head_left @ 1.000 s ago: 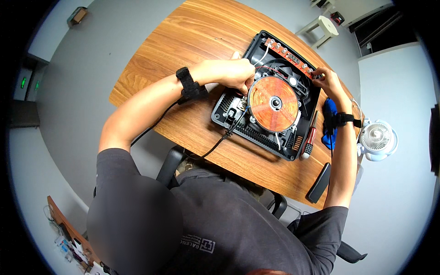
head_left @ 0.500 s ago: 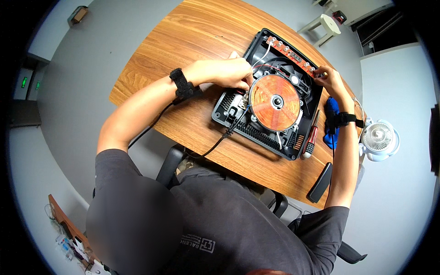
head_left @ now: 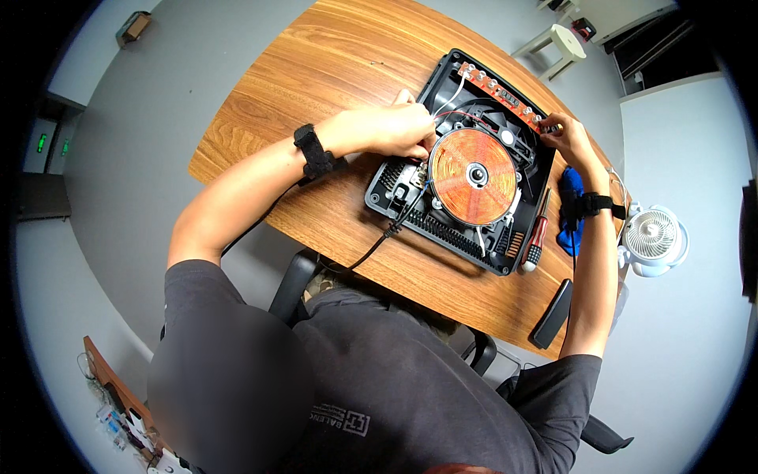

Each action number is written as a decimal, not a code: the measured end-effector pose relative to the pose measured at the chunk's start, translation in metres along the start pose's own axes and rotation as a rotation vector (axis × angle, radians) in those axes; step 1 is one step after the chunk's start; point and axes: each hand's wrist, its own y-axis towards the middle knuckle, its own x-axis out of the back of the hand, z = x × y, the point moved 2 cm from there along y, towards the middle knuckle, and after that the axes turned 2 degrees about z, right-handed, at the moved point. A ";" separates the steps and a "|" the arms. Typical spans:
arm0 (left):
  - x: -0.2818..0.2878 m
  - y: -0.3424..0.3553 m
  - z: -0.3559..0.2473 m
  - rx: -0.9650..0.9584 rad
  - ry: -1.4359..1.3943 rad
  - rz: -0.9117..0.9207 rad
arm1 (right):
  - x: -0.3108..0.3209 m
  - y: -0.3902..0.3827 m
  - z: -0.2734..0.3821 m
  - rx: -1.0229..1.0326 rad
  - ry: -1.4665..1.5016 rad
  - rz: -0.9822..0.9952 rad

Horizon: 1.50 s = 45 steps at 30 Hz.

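Note:
An opened induction cooker [head_left: 454, 55] lies on the table with its insides showing. A round copper coil [head_left: 475, 170] fills the middle of its black housing, and a red-orange circuit board [head_left: 505, 96] with small buttons runs along the far edge. My left hand [head_left: 404, 130] is at the housing's left side, fingers curled down beside the coil; what they grip is hidden under the hand. My right hand [head_left: 567, 141] pinches the housing's far right corner, near the board's end. White, red and black wires lie between the coil and the board.
A red-handled screwdriver [head_left: 537, 237] lies along the housing's right side. Near it are a blue cloth-like item [head_left: 570, 201] and a flat black phone-like object [head_left: 551, 314]. A white fan [head_left: 654, 235] stands beyond the table's right edge. A black cable [head_left: 371, 251] crosses the near edge.
My left hand has shifted very slightly at the housing's left side. The right hand, the housing and the coil have stayed in place.

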 end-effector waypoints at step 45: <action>0.055 -0.039 0.021 0.148 -0.134 -0.207 | -0.006 0.002 -0.010 0.087 -0.002 -0.073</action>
